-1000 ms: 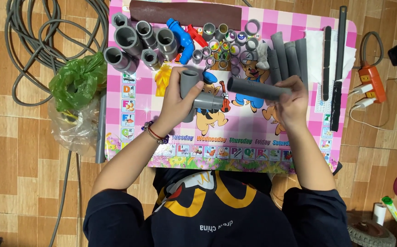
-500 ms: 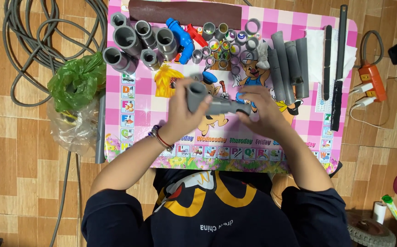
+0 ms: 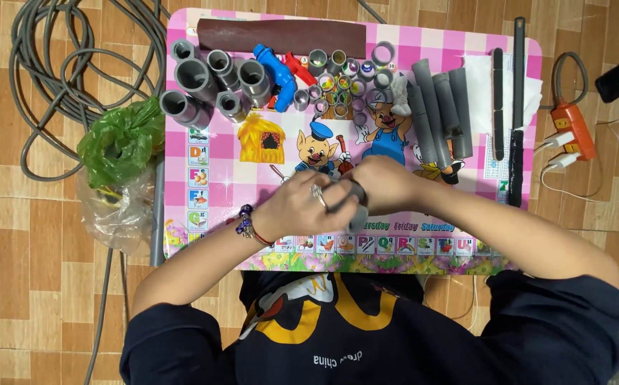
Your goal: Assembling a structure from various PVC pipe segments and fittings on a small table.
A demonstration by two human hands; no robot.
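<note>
Both my hands meet over the middle of a pink cartoon-printed table (image 3: pixel 195 185). My left hand (image 3: pixel 301 207) and my right hand (image 3: pixel 384 182) are closed together around a grey pipe piece with a fitting (image 3: pixel 356 207), which is mostly hidden by my fingers. A ring and a beaded bracelet are on my left hand. Grey pipe lengths (image 3: pixel 438 117) lie just beyond my right hand. Large grey couplings (image 3: pixel 206 82) sit at the far left of the table.
Small grey rings (image 3: pixel 341 78), a blue valve (image 3: pixel 277 68) and a brown strip (image 3: pixel 281 34) lie along the far edge. Long black tools (image 3: pixel 518 107) rest at the right. On the floor are coiled grey cable (image 3: pixel 60 71), green plastic bag (image 3: pixel 120 142), orange power strip (image 3: pixel 579 132).
My hands have drawn together and come nearer to me. The pipe and the fitting, held apart a second ago, are now pressed together inside both hands.
</note>
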